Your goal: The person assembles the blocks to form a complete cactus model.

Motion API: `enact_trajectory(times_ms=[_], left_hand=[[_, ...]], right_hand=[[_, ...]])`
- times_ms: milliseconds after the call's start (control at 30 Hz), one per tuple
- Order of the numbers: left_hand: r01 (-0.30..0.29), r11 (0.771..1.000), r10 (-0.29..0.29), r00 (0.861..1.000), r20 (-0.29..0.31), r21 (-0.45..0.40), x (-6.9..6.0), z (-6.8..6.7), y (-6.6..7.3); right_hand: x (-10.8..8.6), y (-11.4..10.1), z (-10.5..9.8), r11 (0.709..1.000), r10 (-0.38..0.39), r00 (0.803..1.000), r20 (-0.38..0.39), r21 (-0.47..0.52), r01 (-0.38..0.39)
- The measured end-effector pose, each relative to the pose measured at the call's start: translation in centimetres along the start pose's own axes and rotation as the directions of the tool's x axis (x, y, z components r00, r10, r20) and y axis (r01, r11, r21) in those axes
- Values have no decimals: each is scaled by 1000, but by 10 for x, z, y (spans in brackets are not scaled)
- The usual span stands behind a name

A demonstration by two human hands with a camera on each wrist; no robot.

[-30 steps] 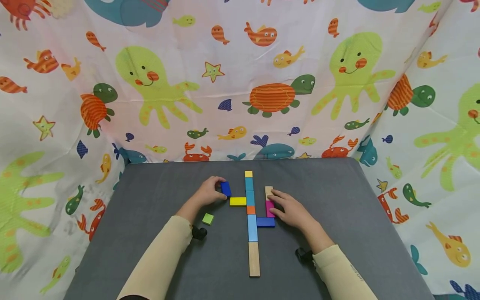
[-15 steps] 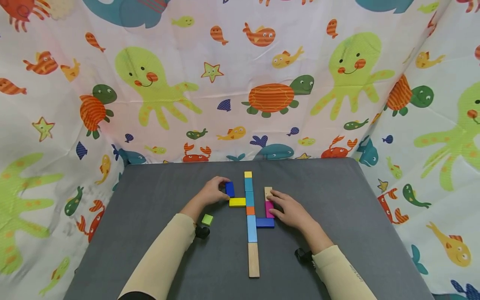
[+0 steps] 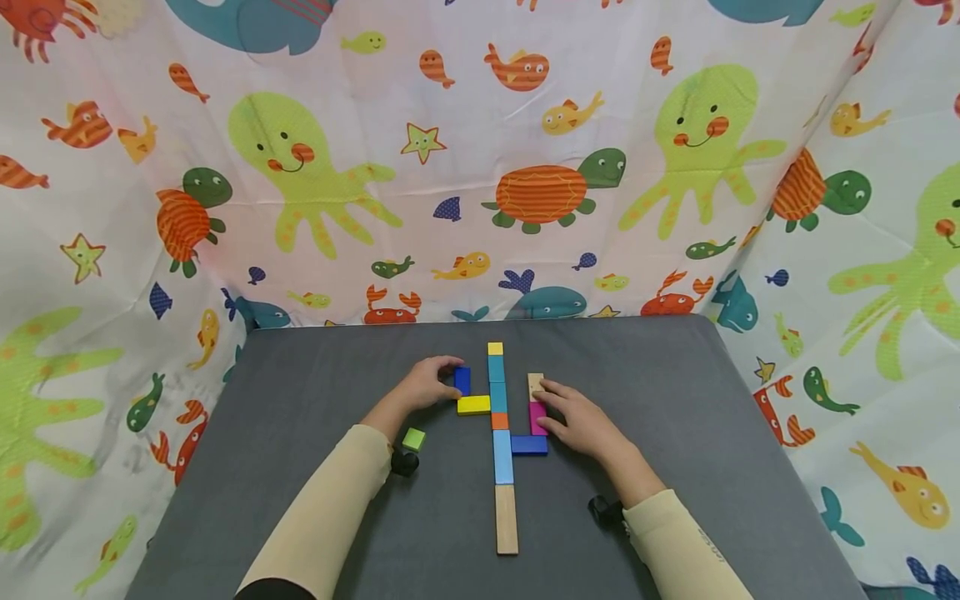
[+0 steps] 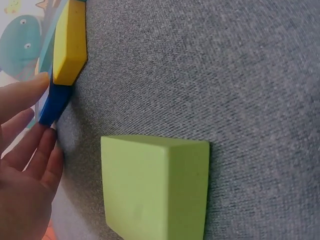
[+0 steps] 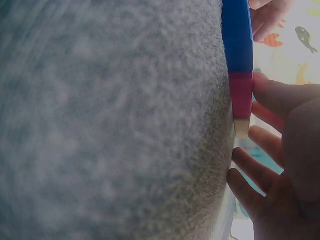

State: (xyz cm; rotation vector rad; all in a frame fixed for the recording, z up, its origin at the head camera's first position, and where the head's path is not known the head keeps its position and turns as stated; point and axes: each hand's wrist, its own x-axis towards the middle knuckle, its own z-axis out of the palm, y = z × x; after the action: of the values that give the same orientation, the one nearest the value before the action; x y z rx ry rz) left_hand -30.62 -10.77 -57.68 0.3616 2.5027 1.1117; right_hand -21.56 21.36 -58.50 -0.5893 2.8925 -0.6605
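My left hand [image 3: 422,386] pinches a blue block [image 3: 462,381] between thumb and fingers. The block stands lengthwise at the outer end of a yellow block [image 3: 474,406]; in the left wrist view the thumb tip lies near where both meet. My right hand [image 3: 581,417] rests its thumb at a pink block [image 3: 537,418] and a finger at a plain wooden block [image 3: 535,385] beyond it. Below the pink one lies a second blue block [image 3: 529,446]. Between the hands runs a straight column of blocks, with a light blue block [image 3: 503,457] and a long wooden block [image 3: 507,518] at its near end.
A loose green block [image 4: 155,185] lies by the left wrist, apart from the others. The column's far end has a small yellow block [image 3: 496,348] and an orange block [image 3: 500,422] sits midway. Grey cloth [image 3: 645,367] covers the table; a printed curtain [image 3: 450,183] hangs behind.
My left hand has moved the blue block slightly right and straightened it from a tilt, bringing it against the yellow block. The right hand has stayed at the pink and wooden blocks.
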Motion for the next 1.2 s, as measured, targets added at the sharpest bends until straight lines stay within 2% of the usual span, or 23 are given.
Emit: enact_trajectory(times_ms=[233, 400, 733, 867, 1033, 1200], left_hand=[[4, 1000, -4, 1000, -26, 30, 0, 4, -4], [-4, 1000, 5, 999, -52, 14, -1, 5, -5], [-14, 999, 17, 994, -112, 33, 0, 2, -14], [-20, 999, 26, 993, -115, 47, -8, -1, -19], [-16, 994, 29, 993, -118, 111, -26, -7, -20], [54, 985, -30, 989, -148, 164, -47, -12, -25]], right_hand=[[0, -2, -1, 1000, 0, 1000, 6, -3, 0], [1, -1, -2, 1000, 6, 1000, 7, -2, -6], [1, 0, -2, 1000, 3, 1000, 4, -10, -3], [0, 0, -1, 1000, 0, 1000, 5, -13, 0], [0, -1, -2, 1000, 0, 1000, 3, -9, 0], [0, -1, -2, 1000, 0, 1000, -4, -6, 0]])
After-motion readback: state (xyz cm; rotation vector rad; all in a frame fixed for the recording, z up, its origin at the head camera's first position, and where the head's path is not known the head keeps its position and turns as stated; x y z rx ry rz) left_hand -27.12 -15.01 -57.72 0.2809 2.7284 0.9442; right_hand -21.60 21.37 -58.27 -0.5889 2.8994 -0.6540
